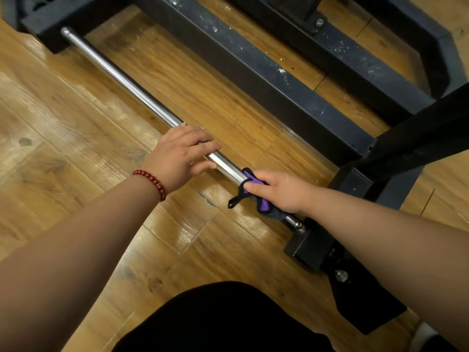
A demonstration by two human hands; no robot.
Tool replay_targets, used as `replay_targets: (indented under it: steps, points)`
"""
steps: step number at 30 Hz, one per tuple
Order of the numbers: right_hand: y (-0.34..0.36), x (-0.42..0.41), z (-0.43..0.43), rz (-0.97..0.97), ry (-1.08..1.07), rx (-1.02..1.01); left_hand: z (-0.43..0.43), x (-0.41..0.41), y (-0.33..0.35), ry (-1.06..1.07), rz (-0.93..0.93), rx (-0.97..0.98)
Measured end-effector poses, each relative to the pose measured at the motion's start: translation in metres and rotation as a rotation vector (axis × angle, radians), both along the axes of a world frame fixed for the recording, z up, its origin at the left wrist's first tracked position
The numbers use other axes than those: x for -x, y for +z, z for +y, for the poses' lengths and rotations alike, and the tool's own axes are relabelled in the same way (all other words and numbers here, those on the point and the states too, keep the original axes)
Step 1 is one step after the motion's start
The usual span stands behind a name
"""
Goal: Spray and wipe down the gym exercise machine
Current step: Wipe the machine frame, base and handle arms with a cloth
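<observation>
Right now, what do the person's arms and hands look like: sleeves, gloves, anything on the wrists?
Both forearms are bare, with no sleeves in view. The left hand and right hand are ungloved, no rings showing. A bracelet of round dark-red beads circles the left wrist; the right wrist wears nothing.

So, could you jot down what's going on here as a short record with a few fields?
setting: wooden floor, black machine frame flecked with white specks
left hand: rests on the chrome bar, fingers laid across it
right hand: grips a purple cloth against the bar, near its right end
worn: red bead bracelet on the left wrist
</observation>
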State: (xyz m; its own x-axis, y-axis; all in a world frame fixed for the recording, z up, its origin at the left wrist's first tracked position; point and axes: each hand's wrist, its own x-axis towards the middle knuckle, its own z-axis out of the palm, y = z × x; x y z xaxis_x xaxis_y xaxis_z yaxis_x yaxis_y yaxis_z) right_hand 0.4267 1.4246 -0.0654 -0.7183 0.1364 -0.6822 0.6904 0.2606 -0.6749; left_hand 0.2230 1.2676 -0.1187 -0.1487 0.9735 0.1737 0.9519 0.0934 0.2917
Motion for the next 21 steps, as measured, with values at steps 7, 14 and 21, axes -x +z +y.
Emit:
replay_targets:
  steps: [7, 14, 21]
  points:
    - [-0.003, -0.007, -0.004, -0.007, -0.071, 0.026, -0.001, 0.000, -0.001, 0.002, -0.030, 0.002]
    - [-0.004, 0.033, -0.008, 0.013, -0.152, 0.109, -0.002, 0.003, -0.002, 0.005, -0.026, 0.001]
    - [0.003, 0.002, -0.009, -0.015, 0.042, -0.072, 0.001, 0.013, 0.007, -0.054, 0.004, 0.074]
